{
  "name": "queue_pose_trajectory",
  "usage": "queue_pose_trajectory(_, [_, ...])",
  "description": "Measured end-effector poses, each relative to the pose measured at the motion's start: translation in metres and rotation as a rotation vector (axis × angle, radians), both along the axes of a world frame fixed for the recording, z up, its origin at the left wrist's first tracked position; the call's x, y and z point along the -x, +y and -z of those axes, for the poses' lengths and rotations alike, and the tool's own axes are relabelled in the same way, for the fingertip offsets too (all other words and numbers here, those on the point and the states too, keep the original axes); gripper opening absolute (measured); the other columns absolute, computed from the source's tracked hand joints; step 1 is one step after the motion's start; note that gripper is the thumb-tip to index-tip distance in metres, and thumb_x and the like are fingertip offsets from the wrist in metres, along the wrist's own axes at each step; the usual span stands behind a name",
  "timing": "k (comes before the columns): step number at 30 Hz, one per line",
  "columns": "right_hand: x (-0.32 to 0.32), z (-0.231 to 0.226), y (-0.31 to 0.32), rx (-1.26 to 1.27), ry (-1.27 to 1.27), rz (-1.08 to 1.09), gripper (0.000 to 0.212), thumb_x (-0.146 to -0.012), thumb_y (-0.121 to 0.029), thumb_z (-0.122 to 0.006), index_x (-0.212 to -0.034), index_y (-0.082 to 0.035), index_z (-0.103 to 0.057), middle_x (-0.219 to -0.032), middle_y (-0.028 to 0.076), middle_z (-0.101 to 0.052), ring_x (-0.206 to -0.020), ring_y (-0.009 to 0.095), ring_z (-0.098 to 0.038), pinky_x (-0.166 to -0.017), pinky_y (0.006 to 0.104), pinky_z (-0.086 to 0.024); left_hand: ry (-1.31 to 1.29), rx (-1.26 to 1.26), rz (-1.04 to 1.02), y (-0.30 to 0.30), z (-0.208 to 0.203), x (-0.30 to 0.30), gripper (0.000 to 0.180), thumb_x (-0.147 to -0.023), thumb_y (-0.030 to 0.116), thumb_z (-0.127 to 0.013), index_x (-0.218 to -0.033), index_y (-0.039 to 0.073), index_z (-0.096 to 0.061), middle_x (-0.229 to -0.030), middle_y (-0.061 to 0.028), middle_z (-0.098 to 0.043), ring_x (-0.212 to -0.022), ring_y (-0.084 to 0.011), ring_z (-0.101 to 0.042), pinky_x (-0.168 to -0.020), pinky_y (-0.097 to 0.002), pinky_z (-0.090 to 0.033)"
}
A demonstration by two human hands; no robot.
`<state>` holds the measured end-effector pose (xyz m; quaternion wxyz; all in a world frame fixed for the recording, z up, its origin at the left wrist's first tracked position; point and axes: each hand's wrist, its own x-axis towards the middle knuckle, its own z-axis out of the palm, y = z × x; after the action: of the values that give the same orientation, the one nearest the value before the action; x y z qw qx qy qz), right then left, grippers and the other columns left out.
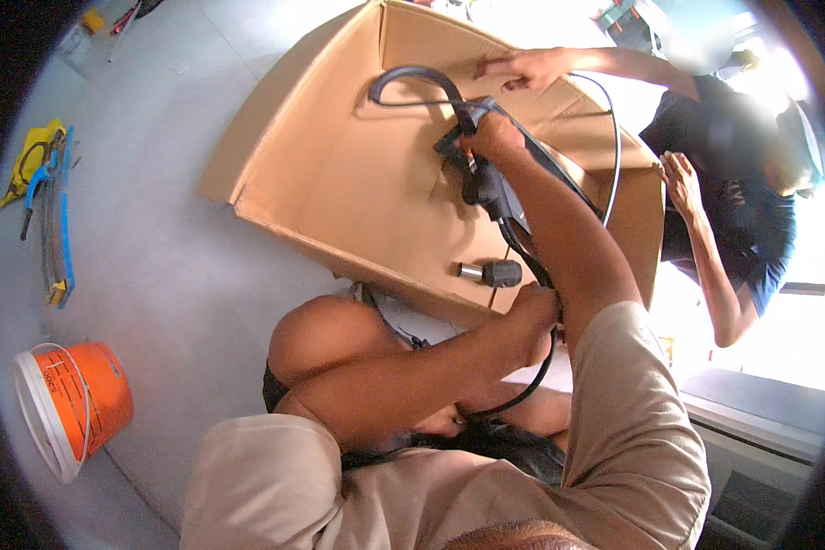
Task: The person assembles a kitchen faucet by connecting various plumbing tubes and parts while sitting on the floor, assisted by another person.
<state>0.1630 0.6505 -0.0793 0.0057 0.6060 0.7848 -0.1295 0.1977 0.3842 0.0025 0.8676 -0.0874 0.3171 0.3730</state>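
Work looks to me only partway along: the cardboard box [339,183] stands open and, reading it as a dial, the black tool [491,197] is just right of its centre. The person's right hand [497,136] is wrapped firmly round that tool, though I can't tell whether its underside rests on the cardboard. A black hose [422,71] curls at eleven o'clock, while a black cable [543,374] leaves past the near edge at five and runs toward the lap. The left hand [536,330] is right at that cable, fingers hidden, so I cannot say whether it grips. Inside the box at five lies a loose black fitting [502,273], held by nobody. A co-worker's hand [527,69] reaches in at one o'clock. Left unsettled, I'd judge, are the tool, its trailing line and that separate fitting.
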Motion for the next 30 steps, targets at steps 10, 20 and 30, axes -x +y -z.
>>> queue_pose_trajectory(10, [-0.003,-0.030,0.023,0.153,0.080,-0.060,0.050,-0.070,-0.034,-0.086,-0.108,-0.004,-0.074,-0.106,0.016,-0.073,-0.095,0.027,-0.072,-0.084,0.0395,-0.057,-0.013,-0.074,0.019,-0.002,0.014,-0.009,0.015,-0.105,0.017,-0.046,-0.106,0.007,-0.057,-0.087,-0.0085,-0.063,-0.083,-0.0231,-0.061,-0.079,-0.0456,-0.050])
queue_pose_trajectory(20, [-0.009,-0.206,-0.049,0.288,0.883,-0.264,0.037,-0.085,-0.035,-0.078,-0.105,-0.004,-0.076,-0.086,0.009,-0.072,-0.076,0.017,-0.065,-0.069,0.0312,-0.050,-0.190,-0.463,0.051,-0.008,0.025,-0.012,0.019,-0.100,0.020,-0.061,-0.106,0.003,-0.056,-0.101,-0.0175,-0.072,-0.097,-0.0281,-0.070,-0.087,-0.0420,-0.057])
queue_pose_trajectory(30, [-0.082,-0.359,-0.078,0.166,1.205,-0.248,0.023,-0.093,-0.030,-0.074,-0.095,-0.007,-0.070,-0.078,0.003,-0.065,-0.060,0.011,-0.058,-0.049,0.0260,-0.043,0.108,-0.921,-0.149,0.016,-0.029,0.039,0.030,-0.098,0.026,-0.068,-0.122,0.010,-0.059,-0.102,-0.0167,-0.074,-0.101,-0.0294,-0.072,-0.086,-0.0427,-0.060])
